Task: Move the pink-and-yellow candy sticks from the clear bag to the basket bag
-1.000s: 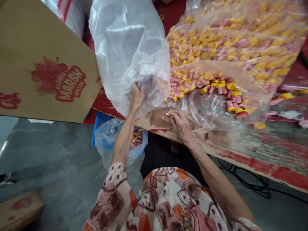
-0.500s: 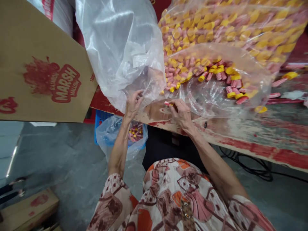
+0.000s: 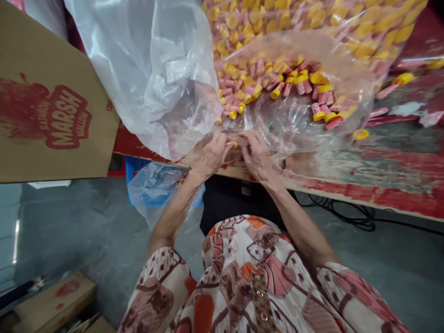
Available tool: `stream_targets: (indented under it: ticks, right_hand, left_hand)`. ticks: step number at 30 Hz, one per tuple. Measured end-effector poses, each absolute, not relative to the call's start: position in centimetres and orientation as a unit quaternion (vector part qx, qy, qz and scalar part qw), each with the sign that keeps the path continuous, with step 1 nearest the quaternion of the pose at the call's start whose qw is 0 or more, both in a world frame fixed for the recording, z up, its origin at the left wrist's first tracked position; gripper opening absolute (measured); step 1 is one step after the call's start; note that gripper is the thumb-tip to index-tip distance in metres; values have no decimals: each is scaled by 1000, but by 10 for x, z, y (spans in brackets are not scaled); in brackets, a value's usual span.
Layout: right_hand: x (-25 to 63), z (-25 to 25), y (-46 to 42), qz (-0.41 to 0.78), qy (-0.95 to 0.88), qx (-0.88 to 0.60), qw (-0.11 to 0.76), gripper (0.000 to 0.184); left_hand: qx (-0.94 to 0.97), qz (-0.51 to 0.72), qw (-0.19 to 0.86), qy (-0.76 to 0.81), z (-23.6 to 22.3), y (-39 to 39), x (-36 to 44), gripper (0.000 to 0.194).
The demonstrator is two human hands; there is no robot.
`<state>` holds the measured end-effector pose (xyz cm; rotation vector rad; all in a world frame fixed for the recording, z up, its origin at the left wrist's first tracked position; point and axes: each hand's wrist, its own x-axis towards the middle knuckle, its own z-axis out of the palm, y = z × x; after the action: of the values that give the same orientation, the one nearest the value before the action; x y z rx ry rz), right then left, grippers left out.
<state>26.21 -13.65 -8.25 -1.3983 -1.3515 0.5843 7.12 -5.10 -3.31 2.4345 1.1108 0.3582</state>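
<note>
Grip shut: L hand [image 3: 212, 155], R hand [image 3: 257, 155] on yellow-capped piece [image 3: 235, 144], mostly hidden by fingers [image 3: 250, 141]; clear bag [image 3: 298, 125] behind.

A yellow-capped pink tube [image 3: 234, 144] — mostly hidden — between left hand [image 3: 213, 155] and right hand [image 3: 256, 155].

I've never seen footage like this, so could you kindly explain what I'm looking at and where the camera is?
There is no machine here: these are a person's two bare hands. The picture comes from one camera worn on the head, looking forward and down, so the person's patterned clothing fills the bottom. The left hand and right hand meet over a worn, red-painted table, with a small yellow-capped piece between their fingers. Just beyond lies a clear plastic bag of pink pieces with yellow caps, beside a looser clear bag. A cardboard box printed "Marsh Mallow" shows at the left, and a blue crate under the table edge.
</note>
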Motion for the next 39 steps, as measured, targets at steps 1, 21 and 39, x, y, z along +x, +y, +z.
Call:
stream_targets:
  ticks: [1, 21, 39]
  right_hand:
    - [269, -80, -143, 217, -551, -604, 533, 34]
    - [337, -97, -210, 37, -494, -728, 474, 35]
    - [356, -103, -210, 1, -533, -718, 447, 46]
  left_hand:
    - [889, 101, 203, 398, -33, -55, 78, 16]
    - [902, 32, 102, 418, -3, -82, 126, 49]
    - [633, 159, 48, 756, -12, -116, -73, 46]
